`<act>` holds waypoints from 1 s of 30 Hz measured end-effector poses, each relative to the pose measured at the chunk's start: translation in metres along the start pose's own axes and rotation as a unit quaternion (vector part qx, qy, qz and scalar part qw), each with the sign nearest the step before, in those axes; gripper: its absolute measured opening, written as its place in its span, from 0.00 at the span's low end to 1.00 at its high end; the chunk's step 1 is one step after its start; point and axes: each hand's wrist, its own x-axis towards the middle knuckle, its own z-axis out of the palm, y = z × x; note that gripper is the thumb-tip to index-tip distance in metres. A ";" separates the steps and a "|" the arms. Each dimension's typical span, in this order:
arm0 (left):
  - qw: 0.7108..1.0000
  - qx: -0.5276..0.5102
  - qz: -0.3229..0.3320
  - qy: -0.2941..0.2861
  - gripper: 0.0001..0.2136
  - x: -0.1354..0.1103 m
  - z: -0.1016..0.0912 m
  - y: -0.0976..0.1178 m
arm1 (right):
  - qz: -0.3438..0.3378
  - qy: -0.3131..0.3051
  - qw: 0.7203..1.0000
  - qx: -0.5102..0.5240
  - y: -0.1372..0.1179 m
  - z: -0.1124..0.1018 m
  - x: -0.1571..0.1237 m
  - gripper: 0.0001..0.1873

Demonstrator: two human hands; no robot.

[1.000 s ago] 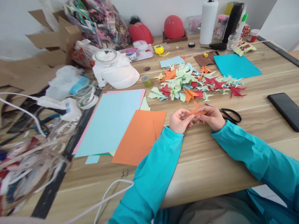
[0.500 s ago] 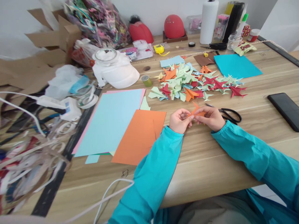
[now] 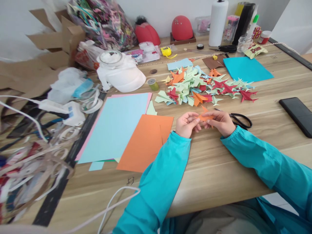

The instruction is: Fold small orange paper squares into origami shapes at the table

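Observation:
Between my hands is a small folded orange paper crane [image 3: 204, 115], its pointed tips sticking out above and below the fingers. My left hand [image 3: 187, 125] pinches its left end with thumb and fingers. My right hand [image 3: 220, 122] grips the other side, covering part of it. Just right of that hand lie black-handled scissors [image 3: 241, 121], their blades partly hidden behind it. Beyond my hands spreads a pile of folded paper cranes [image 3: 187, 83] in pale green, orange, red and blue. Orange paper sheets [image 3: 143, 143] rest left of my left hand.
Light blue paper [image 3: 117, 126] lies over pink sheets at left. A black phone [image 3: 297, 115] is at the right. Turquoise paper [image 3: 248, 69], a thread spool [image 3: 152, 84] and a white cap [image 3: 124, 73] sit farther back. Tangled ribbons [image 3: 31, 175] and a white cable [image 3: 117, 203] crowd the left.
My left hand has shifted slightly left, its fingers loosening a little. The orange paper is turned slightly in my right fingers and shows more of its surface.

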 end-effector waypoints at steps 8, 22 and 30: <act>1.000 -0.024 0.000 0.018 0.16 0.002 -0.003 -0.004 | -0.006 -0.019 0.999 0.024 -0.001 0.001 0.000 0.19; 0.999 0.036 0.020 0.017 0.19 -0.006 0.006 0.000 | 0.002 -0.040 0.999 0.011 0.000 0.002 0.000 0.17; 0.999 0.031 -0.018 0.010 0.17 -0.003 0.004 0.004 | 0.000 -0.052 0.999 -0.008 -0.002 0.002 -0.001 0.17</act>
